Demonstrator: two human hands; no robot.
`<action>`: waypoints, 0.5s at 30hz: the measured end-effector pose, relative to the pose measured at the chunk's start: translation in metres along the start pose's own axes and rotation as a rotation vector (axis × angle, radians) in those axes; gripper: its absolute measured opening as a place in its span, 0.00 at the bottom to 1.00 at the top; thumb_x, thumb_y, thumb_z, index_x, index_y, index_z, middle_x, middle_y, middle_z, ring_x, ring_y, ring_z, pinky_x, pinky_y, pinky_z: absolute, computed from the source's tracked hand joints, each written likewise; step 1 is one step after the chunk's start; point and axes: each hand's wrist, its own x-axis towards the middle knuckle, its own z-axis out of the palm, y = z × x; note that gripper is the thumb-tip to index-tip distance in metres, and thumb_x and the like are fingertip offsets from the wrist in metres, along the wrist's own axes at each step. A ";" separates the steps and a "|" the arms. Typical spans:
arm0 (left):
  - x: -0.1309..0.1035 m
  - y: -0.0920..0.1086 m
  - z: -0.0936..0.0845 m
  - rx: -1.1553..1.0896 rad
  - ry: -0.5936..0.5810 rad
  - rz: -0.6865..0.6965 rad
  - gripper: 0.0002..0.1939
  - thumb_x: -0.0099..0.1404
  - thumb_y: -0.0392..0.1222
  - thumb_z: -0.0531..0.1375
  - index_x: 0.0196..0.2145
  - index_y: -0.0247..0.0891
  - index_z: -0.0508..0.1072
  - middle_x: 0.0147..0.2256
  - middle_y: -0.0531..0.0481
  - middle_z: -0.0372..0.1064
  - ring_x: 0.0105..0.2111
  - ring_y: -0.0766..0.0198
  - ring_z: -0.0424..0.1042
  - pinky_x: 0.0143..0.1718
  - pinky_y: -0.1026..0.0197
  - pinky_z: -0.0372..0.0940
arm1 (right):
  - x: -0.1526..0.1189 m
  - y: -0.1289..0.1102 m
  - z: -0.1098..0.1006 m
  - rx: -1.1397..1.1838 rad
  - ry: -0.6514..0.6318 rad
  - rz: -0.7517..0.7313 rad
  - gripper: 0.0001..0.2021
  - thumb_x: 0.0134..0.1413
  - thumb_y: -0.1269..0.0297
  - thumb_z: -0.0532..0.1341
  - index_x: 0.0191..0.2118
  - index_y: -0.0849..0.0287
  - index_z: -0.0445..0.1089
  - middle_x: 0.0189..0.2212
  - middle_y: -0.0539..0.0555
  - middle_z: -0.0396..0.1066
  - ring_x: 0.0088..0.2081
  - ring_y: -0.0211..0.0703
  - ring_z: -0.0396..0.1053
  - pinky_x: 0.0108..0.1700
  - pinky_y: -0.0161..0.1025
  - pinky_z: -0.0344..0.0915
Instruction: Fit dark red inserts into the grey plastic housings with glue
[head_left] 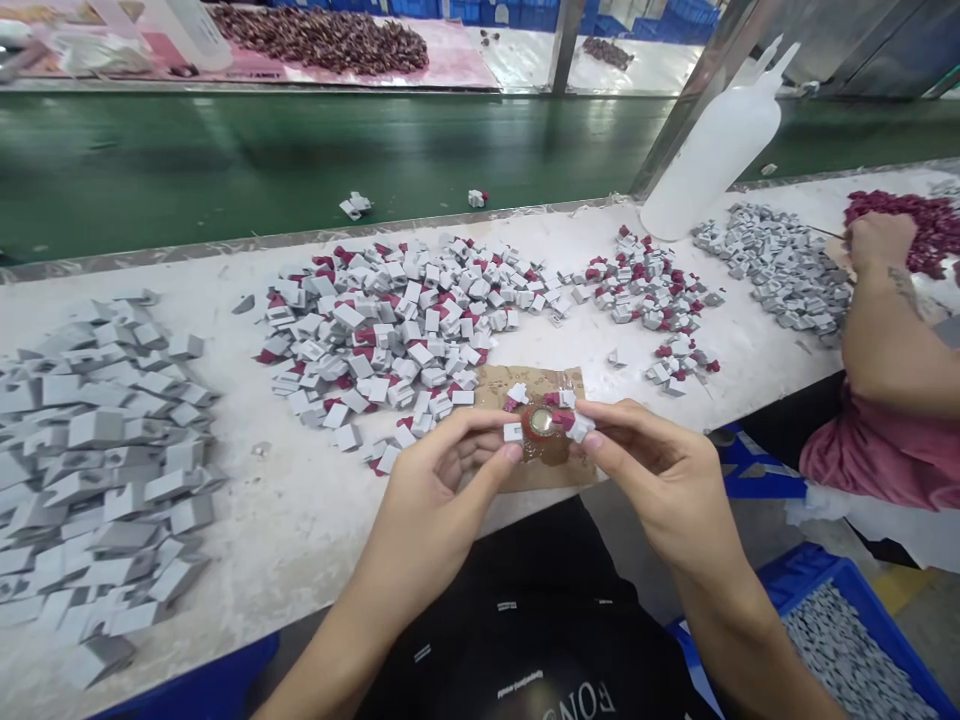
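Pinched between the thumb and fingertips of my left hand [442, 485] is a small grey plastic cap [512, 432]. My right hand [664, 475] grips a grey-and-maroon plastic part [576, 426] the same way. The two pieces are held apart, facing each other above a brown cardboard sheet [517, 478]. On that sheet sits a small round reddish-rimmed dish [540, 420] amid a wet brown stain. Another grey-and-maroon piece [517, 396] lies just behind the dish. A large heap of grey and maroon parts [405, 320] spreads beyond my left hand.
Loose grey caps [97, 470] are piled at left. A smaller heap of grey-and-maroon parts [649, 280] lies near a white squeeze bottle [712, 150]. Behind runs a green conveyor belt [247, 165]. A co-worker's arm [892, 310] reaches in at right, above a blue crate [911, 650].
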 end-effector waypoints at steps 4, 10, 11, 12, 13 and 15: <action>0.010 0.004 0.011 -0.096 -0.063 -0.003 0.08 0.75 0.44 0.74 0.50 0.43 0.87 0.47 0.48 0.89 0.47 0.58 0.90 0.51 0.62 0.85 | 0.004 0.000 0.001 0.206 -0.060 0.056 0.11 0.73 0.64 0.77 0.53 0.38 0.92 0.50 0.48 0.91 0.51 0.44 0.90 0.56 0.35 0.87; 0.016 0.006 0.017 -0.137 -0.117 0.006 0.08 0.77 0.43 0.73 0.51 0.41 0.87 0.46 0.47 0.89 0.46 0.59 0.90 0.52 0.62 0.85 | 0.007 0.000 0.002 0.198 -0.058 0.039 0.10 0.73 0.65 0.77 0.52 0.39 0.92 0.51 0.50 0.91 0.53 0.43 0.89 0.56 0.34 0.86; 0.016 0.006 0.017 -0.144 -0.130 0.010 0.07 0.77 0.42 0.73 0.50 0.41 0.87 0.46 0.47 0.89 0.46 0.59 0.89 0.52 0.62 0.84 | 0.007 -0.001 0.001 0.185 -0.062 0.035 0.10 0.73 0.64 0.77 0.52 0.39 0.92 0.51 0.50 0.90 0.53 0.43 0.89 0.56 0.34 0.86; 0.016 0.006 0.017 -0.151 -0.144 0.014 0.06 0.78 0.41 0.72 0.50 0.41 0.87 0.46 0.48 0.88 0.45 0.59 0.89 0.52 0.62 0.84 | 0.007 -0.002 0.001 0.167 -0.065 0.034 0.10 0.73 0.64 0.77 0.52 0.39 0.92 0.50 0.50 0.90 0.52 0.43 0.89 0.55 0.33 0.85; 0.016 0.006 0.017 -0.155 -0.156 0.020 0.05 0.78 0.41 0.72 0.50 0.41 0.87 0.45 0.48 0.88 0.45 0.60 0.89 0.52 0.61 0.84 | 0.007 -0.004 0.000 0.144 -0.074 0.035 0.10 0.73 0.64 0.77 0.52 0.39 0.92 0.48 0.50 0.90 0.50 0.43 0.89 0.53 0.33 0.85; 0.015 0.007 0.016 -0.133 -0.175 0.055 0.04 0.79 0.39 0.70 0.49 0.43 0.87 0.45 0.50 0.87 0.44 0.61 0.88 0.51 0.62 0.83 | 0.007 -0.010 -0.001 0.084 -0.103 0.032 0.10 0.73 0.64 0.76 0.53 0.39 0.93 0.44 0.51 0.88 0.47 0.41 0.88 0.50 0.31 0.84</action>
